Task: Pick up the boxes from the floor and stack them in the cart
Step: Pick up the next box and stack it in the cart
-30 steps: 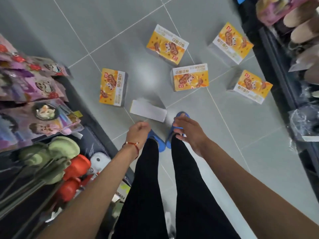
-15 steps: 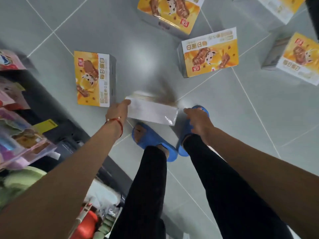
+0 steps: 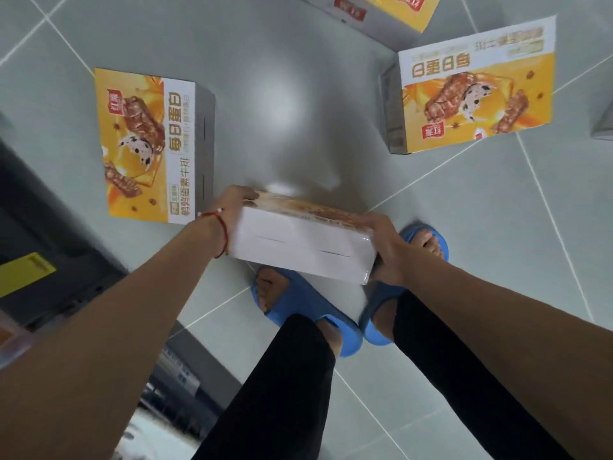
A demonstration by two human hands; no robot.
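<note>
A box [image 3: 298, 247] with a plain white side facing me and an orange printed face behind is held between both hands just above my feet. My left hand [image 3: 229, 210] grips its left end, fingers curled over the top corner. My right hand [image 3: 388, 250] grips its right end. Another orange snack box [image 3: 146, 144] lies flat on the floor to the left. A third box [image 3: 474, 91] lies at the upper right, and a fourth box [image 3: 388, 11] shows partly at the top edge. No cart is in view.
Grey tiled floor [image 3: 298, 94] all round. A dark shelf base [image 3: 49, 247] with a yellow tag runs along the left. My blue sandals [image 3: 298, 307] stand right under the held box. A grey box corner [image 3: 603, 124] pokes in at the right edge.
I have bent lower, so the floor and boxes look much closer. Both hands reached the white-sided box, closed on its ends and tilted it up off the floor.
</note>
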